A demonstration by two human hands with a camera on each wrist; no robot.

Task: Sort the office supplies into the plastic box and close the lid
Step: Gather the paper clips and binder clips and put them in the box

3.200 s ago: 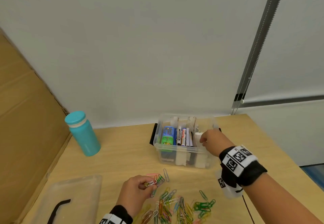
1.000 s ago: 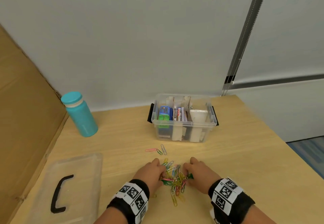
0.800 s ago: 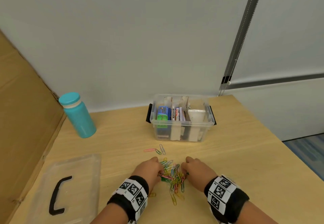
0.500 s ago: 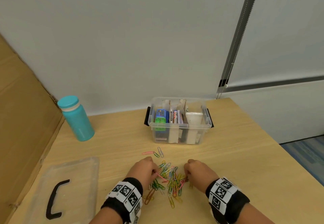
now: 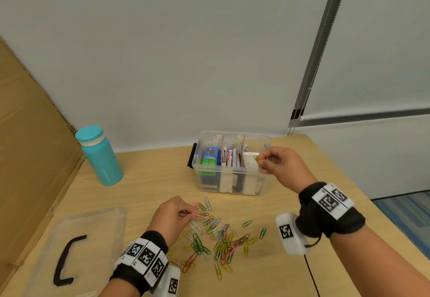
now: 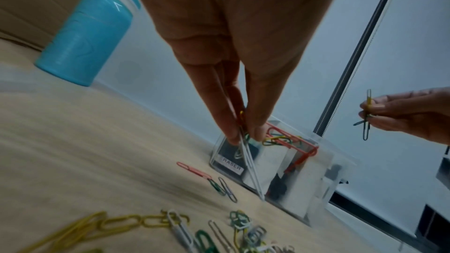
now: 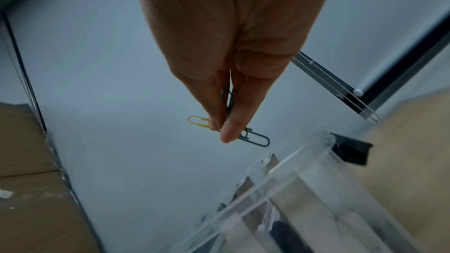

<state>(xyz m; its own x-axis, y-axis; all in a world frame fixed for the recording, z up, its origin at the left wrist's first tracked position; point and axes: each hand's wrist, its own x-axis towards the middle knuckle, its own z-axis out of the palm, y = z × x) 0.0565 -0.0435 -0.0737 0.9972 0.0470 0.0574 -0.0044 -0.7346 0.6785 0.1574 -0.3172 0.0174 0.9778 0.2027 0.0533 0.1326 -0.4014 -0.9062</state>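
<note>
A clear plastic box [image 5: 232,175] with cardboard dividers stands on the wooden table; it holds a blue-green item, markers and a white eraser. Its lid [image 5: 69,250] with a black handle lies flat at the front left. Coloured paper clips [image 5: 221,241] are scattered in front of the box. My right hand [image 5: 263,160] is raised over the box's right compartment and pinches a few paper clips [image 7: 253,137], green and yellow. My left hand [image 5: 186,214] is low over the pile and pinches several clips [image 6: 246,141], pink, white and others.
A teal bottle [image 5: 100,156] stands at the back left of the table. A cardboard sheet [image 5: 28,147] leans along the left side. A white wall runs behind the table, and the table's right edge [image 5: 363,194] drops off to the floor.
My right hand has left the pile and risen to the box's right compartment with a few clips. My left hand stays at the pile, which is now more spread out.
</note>
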